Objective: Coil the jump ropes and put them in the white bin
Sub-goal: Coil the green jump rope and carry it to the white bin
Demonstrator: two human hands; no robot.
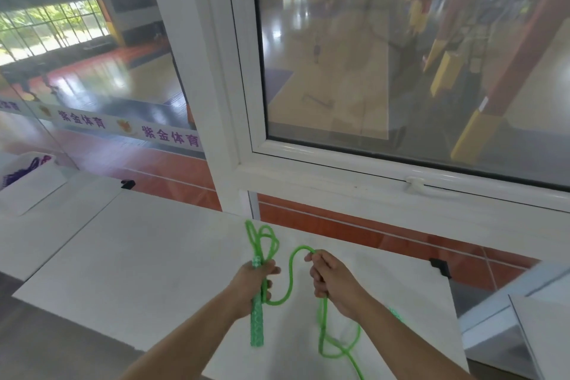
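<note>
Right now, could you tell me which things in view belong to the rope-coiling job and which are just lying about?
Part of the job:
- translucent green jump rope, gripped by left hand and right hand
- white plastic bin at far left, purple rope inside

Just lying about:
- white window latch handle
- black table corner bracket

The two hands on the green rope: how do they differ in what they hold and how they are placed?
The left hand grips the green handle together with gathered loops; the right hand pinches only a single strand of the green rope. Loops rise above the left hand; loose rope trails below the right hand. Both hang over the white table.
</note>
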